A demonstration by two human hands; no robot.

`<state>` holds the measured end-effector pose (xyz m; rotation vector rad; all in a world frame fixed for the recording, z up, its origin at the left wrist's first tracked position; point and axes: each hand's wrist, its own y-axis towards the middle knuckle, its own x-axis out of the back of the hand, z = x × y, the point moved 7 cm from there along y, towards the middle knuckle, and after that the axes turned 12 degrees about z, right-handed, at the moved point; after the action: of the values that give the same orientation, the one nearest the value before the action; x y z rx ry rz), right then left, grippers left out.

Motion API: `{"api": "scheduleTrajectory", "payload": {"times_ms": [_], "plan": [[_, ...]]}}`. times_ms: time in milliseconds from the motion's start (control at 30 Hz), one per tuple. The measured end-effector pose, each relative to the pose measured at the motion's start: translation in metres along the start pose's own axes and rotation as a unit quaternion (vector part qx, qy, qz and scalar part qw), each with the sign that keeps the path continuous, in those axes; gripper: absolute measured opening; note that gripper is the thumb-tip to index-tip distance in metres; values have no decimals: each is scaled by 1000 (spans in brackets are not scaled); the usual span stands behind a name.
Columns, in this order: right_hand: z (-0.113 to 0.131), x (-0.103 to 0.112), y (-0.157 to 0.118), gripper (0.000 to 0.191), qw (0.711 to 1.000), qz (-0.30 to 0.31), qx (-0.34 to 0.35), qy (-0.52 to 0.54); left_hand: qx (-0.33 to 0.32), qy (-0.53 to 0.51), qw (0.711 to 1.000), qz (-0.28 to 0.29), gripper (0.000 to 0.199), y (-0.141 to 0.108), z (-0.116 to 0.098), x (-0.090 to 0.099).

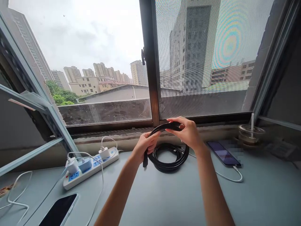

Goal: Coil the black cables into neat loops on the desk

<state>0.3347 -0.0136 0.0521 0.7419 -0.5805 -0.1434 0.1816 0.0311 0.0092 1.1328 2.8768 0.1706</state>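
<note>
A thick black cable (164, 126) is held up in an arc between my two hands. My left hand (146, 146) is closed round its left side, and a cable end with a dark connector hangs below the fingers. My right hand (188, 131) pinches the upper right part of the arc between thumb and fingers. Behind and below the hands, a round coil of black cable (168, 168) lies on the grey table (164, 197). Whether the held cable runs on into that coil is partly hidden by my hands.
A white power strip (94, 169) with plugged-in chargers lies left. One phone (58, 211) is at the front left, another (223, 153), cabled, at the right. A lidded cup with a straw (251, 135) stands back right, beside the window (154, 78). Metal struts (55, 119) rise at the left.
</note>
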Motion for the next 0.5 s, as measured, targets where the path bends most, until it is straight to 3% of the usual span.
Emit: {"api": "scheduleTrajectory", "payload": {"times_ms": [133,233,333,500], "plan": [[-13,7,-2,24,998,-40,-44,17,38,110,993,0,44,6,15,2],[-39,15,-8,35,982,-91,-163,36,74,210,974,-34,36,14,33,12],[-70,6,-19,37,951,-28,-304,54,102,237,964,-63,42,22,53,24],[-112,-21,-40,15,893,122,-429,50,128,264,951,-98,42,29,75,41]]}}
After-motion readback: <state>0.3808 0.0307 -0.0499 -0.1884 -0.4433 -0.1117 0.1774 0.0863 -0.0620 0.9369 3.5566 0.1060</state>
